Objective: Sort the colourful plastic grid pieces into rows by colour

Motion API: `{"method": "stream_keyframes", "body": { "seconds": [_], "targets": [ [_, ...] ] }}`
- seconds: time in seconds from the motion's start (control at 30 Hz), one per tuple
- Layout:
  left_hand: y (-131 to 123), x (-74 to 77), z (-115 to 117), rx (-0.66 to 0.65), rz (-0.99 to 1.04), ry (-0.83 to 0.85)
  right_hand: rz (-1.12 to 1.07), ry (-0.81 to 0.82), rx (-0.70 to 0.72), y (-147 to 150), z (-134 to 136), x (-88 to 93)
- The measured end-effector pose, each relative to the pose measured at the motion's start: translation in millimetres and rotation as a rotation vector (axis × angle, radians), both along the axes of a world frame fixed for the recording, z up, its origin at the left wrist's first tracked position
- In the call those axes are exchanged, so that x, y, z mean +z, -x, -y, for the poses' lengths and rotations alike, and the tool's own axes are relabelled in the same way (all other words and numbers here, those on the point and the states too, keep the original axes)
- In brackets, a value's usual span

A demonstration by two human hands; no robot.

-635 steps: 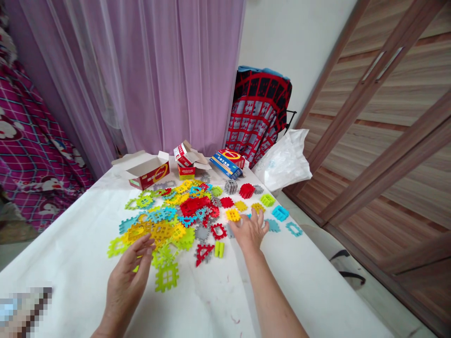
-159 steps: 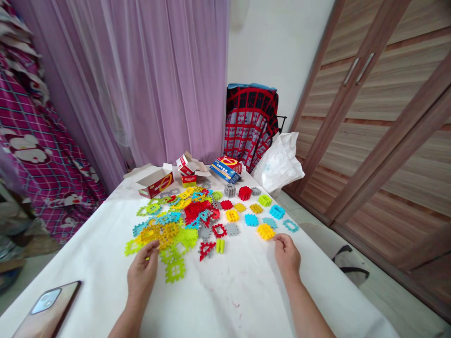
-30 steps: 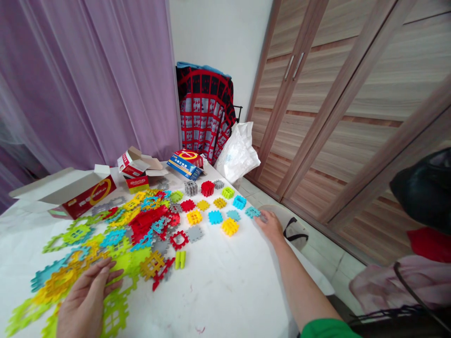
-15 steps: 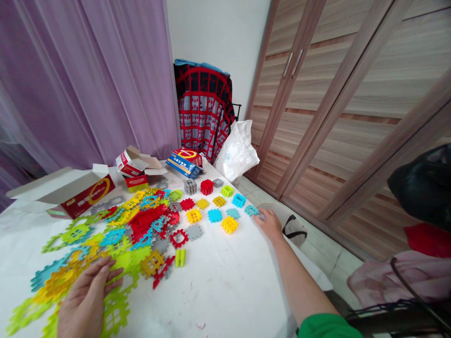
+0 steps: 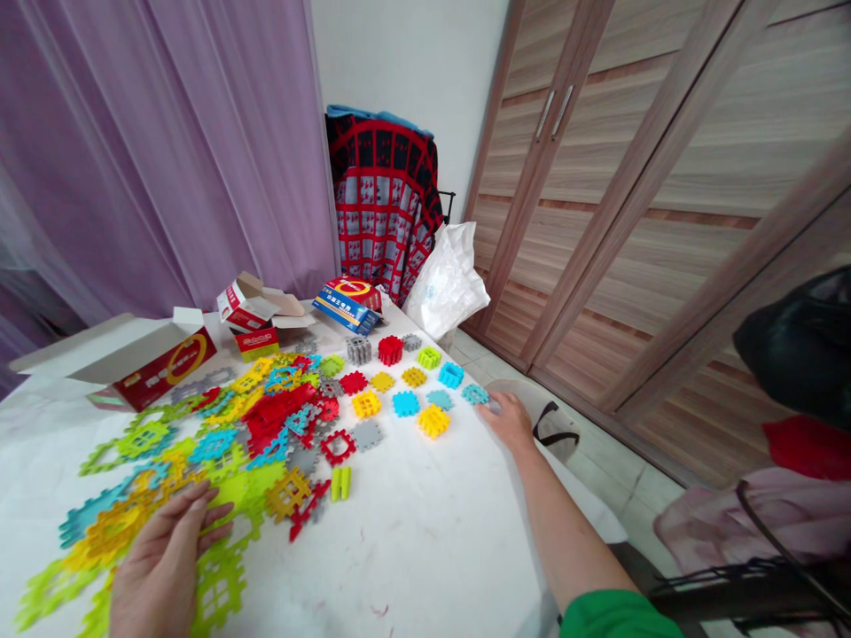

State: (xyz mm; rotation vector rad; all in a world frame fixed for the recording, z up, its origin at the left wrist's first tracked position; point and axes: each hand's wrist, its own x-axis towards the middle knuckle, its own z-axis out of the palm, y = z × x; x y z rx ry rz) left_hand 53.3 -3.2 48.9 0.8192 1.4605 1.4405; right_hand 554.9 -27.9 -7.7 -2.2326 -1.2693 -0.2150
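My left hand (image 5: 166, 558) is over the near left part of a pile of flat plastic pieces, thumb and fingers bent with gaps between them, nothing seen in it. Lime green pieces (image 5: 219, 589) lie beneath and beside it. At the table's right edge, my right hand (image 5: 509, 418) rests with its fingertips beside a teal piece (image 5: 474, 394); whether it grips anything there is hidden. Small stacks stand left of that hand: a blue one (image 5: 450, 375), a yellow one (image 5: 433, 423) and a red one (image 5: 390, 350).
An open red box (image 5: 160, 368) lies at the back left. Smaller boxes (image 5: 256, 341) and a blue box (image 5: 346, 308) stand along the far edge. Beyond the table are a white bag (image 5: 448, 283), a draped chair (image 5: 382, 204) and a wardrobe (image 5: 598, 195).
My right hand's fingers have shifted slightly by the teal piece, and the grey thing seen at its fingertips earlier no longer shows. My left hand has stayed in place.
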Motion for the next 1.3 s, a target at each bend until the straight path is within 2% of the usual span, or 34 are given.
{"method": "stream_keyframes", "body": {
  "seconds": [0.2,0.63,0.83,1.07,1.3],
  "targets": [
    [1,-5.0,-2,-0.006,0.011,-0.014,0.005,0.004,0.000,-1,0,-1.1],
    [0,-0.2,0,-0.006,0.012,0.004,0.013,0.032,0.009,0,0,1.4],
    [-1,0.6,1,-0.006,0.023,-0.002,-0.052,0.014,0.001,1,0,4.8],
    [2,-3.9,-5,0.042,0.017,-0.042,-0.163,-0.053,-0.083,3,3,10.4],
    [16,-11.2,-10,0.115,-0.016,-0.134,-0.174,-0.122,-0.171,0,7,6.9]
  ]
}}
